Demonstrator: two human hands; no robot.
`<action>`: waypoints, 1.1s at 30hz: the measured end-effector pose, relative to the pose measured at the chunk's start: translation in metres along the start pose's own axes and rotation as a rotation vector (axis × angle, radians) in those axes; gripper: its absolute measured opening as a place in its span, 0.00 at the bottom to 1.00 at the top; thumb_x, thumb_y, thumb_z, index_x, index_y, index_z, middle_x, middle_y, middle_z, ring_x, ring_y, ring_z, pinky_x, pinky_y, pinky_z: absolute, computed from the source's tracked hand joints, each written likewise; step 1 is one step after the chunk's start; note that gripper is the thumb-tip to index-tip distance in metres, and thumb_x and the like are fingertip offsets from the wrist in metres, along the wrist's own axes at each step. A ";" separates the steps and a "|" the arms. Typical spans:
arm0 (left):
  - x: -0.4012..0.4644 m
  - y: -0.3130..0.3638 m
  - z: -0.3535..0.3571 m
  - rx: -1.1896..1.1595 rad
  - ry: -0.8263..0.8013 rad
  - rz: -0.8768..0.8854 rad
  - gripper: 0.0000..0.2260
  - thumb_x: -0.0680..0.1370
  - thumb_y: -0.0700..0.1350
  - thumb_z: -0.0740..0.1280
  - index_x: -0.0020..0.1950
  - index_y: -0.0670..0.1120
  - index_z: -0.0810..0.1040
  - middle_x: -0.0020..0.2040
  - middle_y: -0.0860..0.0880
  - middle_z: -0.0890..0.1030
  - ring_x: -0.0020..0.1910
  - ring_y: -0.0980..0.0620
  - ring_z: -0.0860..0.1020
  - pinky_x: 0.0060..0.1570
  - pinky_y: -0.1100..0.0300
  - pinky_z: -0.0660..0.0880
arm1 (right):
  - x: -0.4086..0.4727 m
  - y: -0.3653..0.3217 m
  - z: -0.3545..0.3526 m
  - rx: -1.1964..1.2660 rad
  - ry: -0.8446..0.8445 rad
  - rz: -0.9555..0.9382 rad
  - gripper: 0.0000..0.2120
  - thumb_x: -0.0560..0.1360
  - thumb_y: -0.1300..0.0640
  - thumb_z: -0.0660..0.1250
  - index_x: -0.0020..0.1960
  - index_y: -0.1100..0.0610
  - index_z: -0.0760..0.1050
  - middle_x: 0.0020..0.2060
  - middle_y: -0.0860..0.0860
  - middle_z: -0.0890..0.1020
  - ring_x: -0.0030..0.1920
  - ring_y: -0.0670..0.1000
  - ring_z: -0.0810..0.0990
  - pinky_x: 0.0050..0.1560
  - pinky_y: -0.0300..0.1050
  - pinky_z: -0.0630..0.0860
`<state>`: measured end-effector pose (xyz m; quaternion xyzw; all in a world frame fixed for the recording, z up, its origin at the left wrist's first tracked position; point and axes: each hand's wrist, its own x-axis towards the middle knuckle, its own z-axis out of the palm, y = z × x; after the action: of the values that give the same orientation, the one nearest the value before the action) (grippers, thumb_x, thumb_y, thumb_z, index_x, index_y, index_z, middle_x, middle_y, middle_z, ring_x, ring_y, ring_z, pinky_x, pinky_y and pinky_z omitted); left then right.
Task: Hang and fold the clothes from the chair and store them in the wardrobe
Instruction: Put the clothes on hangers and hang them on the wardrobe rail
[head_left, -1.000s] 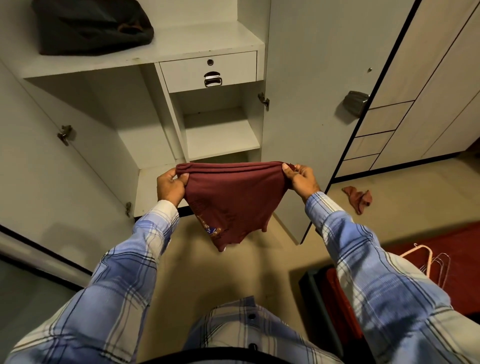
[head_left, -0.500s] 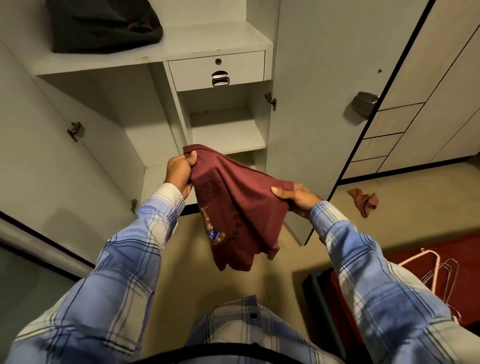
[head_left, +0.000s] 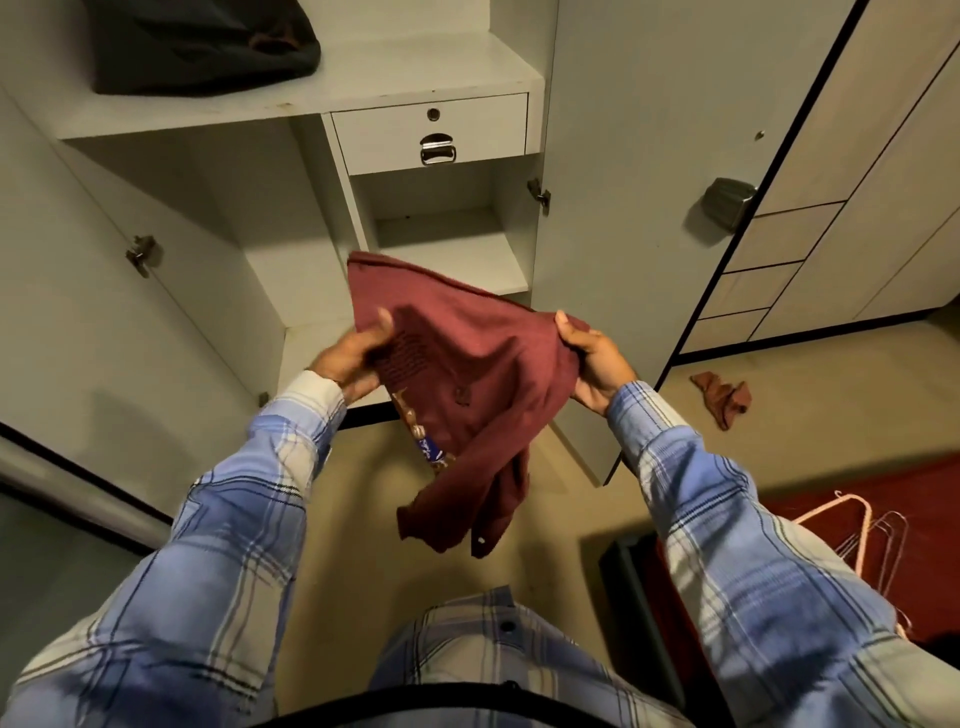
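Observation:
A maroon T-shirt with a small printed patch hangs partly folded between my hands, in front of the open white wardrobe. My left hand grips its left edge, thumb on top of the cloth. My right hand holds the right edge from beneath. The shirt's lower part droops toward the floor. Behind the shirt lie an empty small shelf and a shut drawer above it.
A dark bag lies on the upper shelf. The right wardrobe door stands open, the left door too. A small reddish cloth lies on the floor. Hangers rest on a red surface at lower right.
The shirt was stretched flat between both hands, then folded over; my left hand dropped lower and shifted its grip, and my right hand stays at the right edge.

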<state>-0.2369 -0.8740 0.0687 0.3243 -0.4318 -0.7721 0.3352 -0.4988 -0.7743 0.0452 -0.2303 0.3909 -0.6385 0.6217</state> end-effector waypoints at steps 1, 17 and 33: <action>0.000 -0.013 -0.001 0.219 0.008 -0.040 0.14 0.70 0.42 0.76 0.54 0.45 0.81 0.44 0.52 0.86 0.47 0.50 0.83 0.45 0.60 0.81 | 0.001 -0.002 0.001 -0.010 0.016 -0.006 0.11 0.81 0.59 0.59 0.53 0.65 0.76 0.45 0.57 0.84 0.47 0.52 0.84 0.58 0.46 0.79; 0.006 -0.031 0.023 0.136 0.307 0.012 0.04 0.77 0.39 0.70 0.50 0.39 0.81 0.40 0.45 0.85 0.37 0.52 0.84 0.38 0.62 0.80 | -0.004 -0.022 -0.028 -0.202 0.169 -0.067 0.11 0.72 0.53 0.71 0.46 0.62 0.79 0.40 0.54 0.84 0.42 0.52 0.82 0.49 0.43 0.81; 0.002 -0.002 0.020 -0.166 0.099 0.050 0.08 0.76 0.42 0.68 0.49 0.38 0.82 0.44 0.44 0.85 0.42 0.50 0.84 0.51 0.55 0.81 | -0.003 0.008 -0.007 -0.059 0.036 -0.010 0.12 0.79 0.60 0.63 0.58 0.67 0.77 0.47 0.58 0.84 0.46 0.52 0.85 0.55 0.46 0.80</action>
<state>-0.2544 -0.8660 0.0750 0.3222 -0.3571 -0.7797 0.4008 -0.4989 -0.7687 0.0351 -0.2389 0.4196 -0.6339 0.6042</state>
